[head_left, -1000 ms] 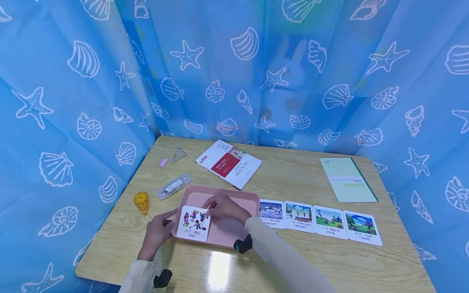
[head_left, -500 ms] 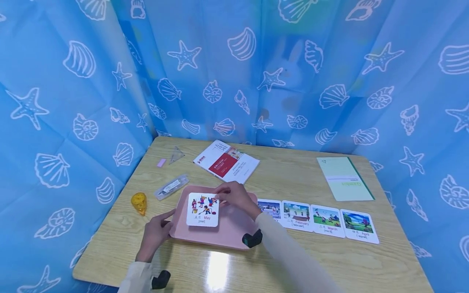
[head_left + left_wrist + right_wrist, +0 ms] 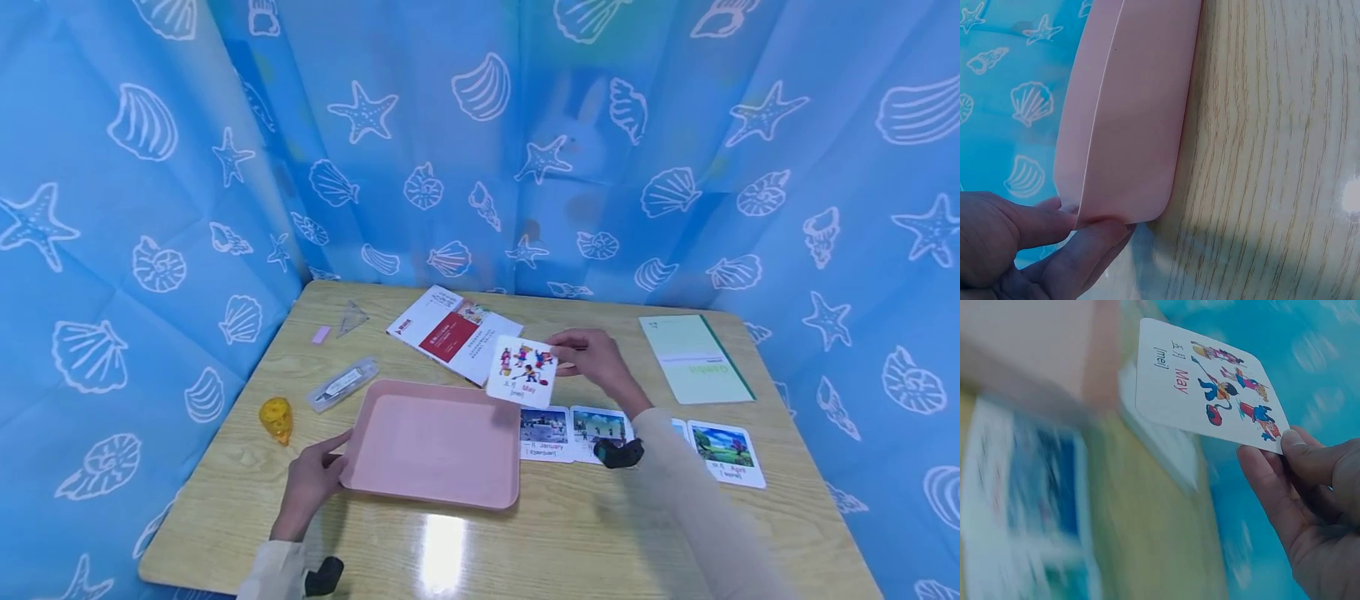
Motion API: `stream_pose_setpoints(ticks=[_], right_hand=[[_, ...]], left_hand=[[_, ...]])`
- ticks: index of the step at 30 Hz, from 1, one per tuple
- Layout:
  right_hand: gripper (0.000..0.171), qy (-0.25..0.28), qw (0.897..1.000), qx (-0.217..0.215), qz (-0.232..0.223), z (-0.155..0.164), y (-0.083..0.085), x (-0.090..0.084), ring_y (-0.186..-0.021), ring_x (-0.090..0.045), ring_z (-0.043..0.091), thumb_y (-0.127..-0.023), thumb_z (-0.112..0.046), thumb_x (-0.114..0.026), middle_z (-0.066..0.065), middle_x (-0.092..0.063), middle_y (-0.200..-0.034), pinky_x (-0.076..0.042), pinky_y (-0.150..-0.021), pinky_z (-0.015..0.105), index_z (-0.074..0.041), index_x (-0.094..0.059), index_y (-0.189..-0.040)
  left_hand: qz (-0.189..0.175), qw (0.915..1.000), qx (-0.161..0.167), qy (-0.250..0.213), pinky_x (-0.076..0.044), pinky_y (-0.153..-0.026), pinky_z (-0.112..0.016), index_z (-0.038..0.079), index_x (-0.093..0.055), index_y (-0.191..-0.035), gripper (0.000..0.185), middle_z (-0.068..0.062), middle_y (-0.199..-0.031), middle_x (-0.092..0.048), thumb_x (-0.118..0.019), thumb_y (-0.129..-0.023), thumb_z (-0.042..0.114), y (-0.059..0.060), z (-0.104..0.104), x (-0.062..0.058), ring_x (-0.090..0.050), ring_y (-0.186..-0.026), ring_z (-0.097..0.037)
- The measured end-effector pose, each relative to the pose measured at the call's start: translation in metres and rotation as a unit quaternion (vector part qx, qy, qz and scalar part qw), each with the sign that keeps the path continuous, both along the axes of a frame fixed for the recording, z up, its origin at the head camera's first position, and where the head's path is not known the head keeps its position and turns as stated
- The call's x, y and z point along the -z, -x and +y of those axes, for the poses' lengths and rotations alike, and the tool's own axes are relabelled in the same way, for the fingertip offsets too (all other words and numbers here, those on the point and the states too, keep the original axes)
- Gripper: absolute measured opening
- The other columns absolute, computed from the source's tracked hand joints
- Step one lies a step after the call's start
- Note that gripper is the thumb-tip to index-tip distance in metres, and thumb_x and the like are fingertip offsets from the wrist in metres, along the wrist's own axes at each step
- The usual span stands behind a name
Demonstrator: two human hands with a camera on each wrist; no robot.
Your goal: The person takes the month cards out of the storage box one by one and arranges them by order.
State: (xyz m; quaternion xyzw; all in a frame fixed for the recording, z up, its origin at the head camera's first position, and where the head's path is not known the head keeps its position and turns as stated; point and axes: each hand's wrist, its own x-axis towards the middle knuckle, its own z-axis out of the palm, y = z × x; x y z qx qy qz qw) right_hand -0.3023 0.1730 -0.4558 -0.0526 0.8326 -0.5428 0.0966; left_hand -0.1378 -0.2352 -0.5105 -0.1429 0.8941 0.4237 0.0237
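My right hand (image 3: pixel 592 357) pinches a white "May" picture card (image 3: pixel 522 372) by its right edge and holds it in the air above the table, past the tray's far right corner. The right wrist view shows the May card (image 3: pixel 1207 394) between thumb and fingers (image 3: pixel 1310 469). My left hand (image 3: pixel 315 475) holds the near left corner of the empty pink tray (image 3: pixel 435 442); its thumb and fingers (image 3: pixel 1054 237) grip the tray's corner (image 3: pixel 1129 144). A row of month cards lies right of the tray: January (image 3: pixel 543 432), February (image 3: pixel 600 423) and April (image 3: pixel 723 450).
A red and white booklet (image 3: pixel 450 333), a clear pencil case (image 3: pixel 341 383), a yellow sharpener (image 3: pixel 275 417), a pink eraser (image 3: pixel 321 334) and a clear set square (image 3: pixel 351 317) lie at the back left. A green notebook (image 3: pixel 693 358) lies at the back right. Blue curtains surround the table.
My right hand has lifted the May card off the tray and carried it right and away, above the card row. The left hand has stayed on the tray's corner.
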Motion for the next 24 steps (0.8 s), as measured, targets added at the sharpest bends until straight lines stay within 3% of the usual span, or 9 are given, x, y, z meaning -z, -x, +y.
stream_pose_setpoints(ticks=[5,9,16,19,22,24], right_hand=[[0.035,-0.038,0.998,0.037,0.03,0.085,-0.005,-0.015,-0.095,-0.066,0.03,-0.095,-0.023,-0.058,0.022,-0.059,-0.117,-0.056,-0.077,0.039,-0.001,-0.06,-0.122],[0.043,-0.082,0.993,0.074,0.043,0.153,-0.022,-0.025,-0.091,-0.067,0.019,-0.097,-0.03,-0.053,0.023,-0.056,-0.119,-0.057,-0.075,0.032,0.002,-0.056,-0.126],[0.051,-0.134,0.978,0.157,0.025,0.259,-0.052,-0.02,-0.076,-0.063,-0.004,-0.097,-0.035,-0.051,-0.009,-0.059,-0.099,-0.057,-0.068,0.026,0.004,-0.051,-0.13],[0.056,-0.177,0.965,0.195,0.012,0.294,-0.066,-0.016,-0.068,-0.06,-0.006,-0.097,-0.037,-0.051,0.01,-0.062,-0.105,-0.057,-0.062,0.026,0.007,-0.049,-0.131],[0.06,-0.215,0.95,0.226,0.007,0.32,-0.08,-0.01,-0.062,-0.057,-0.006,-0.097,-0.039,-0.05,0.034,-0.054,-0.117,-0.056,-0.056,0.027,0.012,-0.048,-0.129],[0.061,-0.229,0.943,0.24,0.003,0.333,-0.088,-0.005,-0.061,-0.054,-0.005,-0.097,-0.038,-0.049,0.039,-0.049,-0.121,-0.056,-0.055,0.029,0.015,-0.048,-0.127]], left_hand=[[0.001,1.0,-0.004,0.003,-0.053,-0.052,-0.027,0.003,-0.057,-0.129,0.04,-0.027,-0.097,-0.067,-0.057,-0.089,-0.001,-0.002,-0.002,0.003,-0.066,-0.072,-0.021],[0.0,1.0,0.006,-0.005,-0.054,-0.053,-0.028,0.001,-0.056,-0.13,0.041,-0.028,-0.099,-0.066,-0.056,-0.089,-0.002,-0.001,-0.002,0.002,-0.066,-0.074,-0.023],[0.004,0.9999,0.013,-0.01,-0.054,-0.054,-0.028,0.001,-0.055,-0.13,0.042,-0.028,-0.1,-0.066,-0.055,-0.089,-0.003,-0.001,-0.002,-0.001,-0.067,-0.076,-0.024],[-0.001,0.9998,0.014,-0.015,-0.055,-0.054,-0.03,0.0,-0.054,-0.131,0.041,-0.029,-0.101,-0.065,-0.055,-0.089,-0.002,0.0,-0.002,0.0,-0.067,-0.076,-0.025],[-0.008,0.9997,0.013,-0.017,-0.056,-0.055,-0.031,0.0,-0.054,-0.131,0.041,-0.03,-0.101,-0.065,-0.056,-0.09,-0.001,0.001,-0.001,0.0,-0.067,-0.075,-0.024],[-0.012,0.9997,0.011,-0.016,-0.056,-0.055,-0.03,0.001,-0.054,-0.131,0.041,-0.029,-0.102,-0.065,-0.056,-0.091,-0.001,0.0,-0.001,-0.001,-0.067,-0.077,-0.024]])
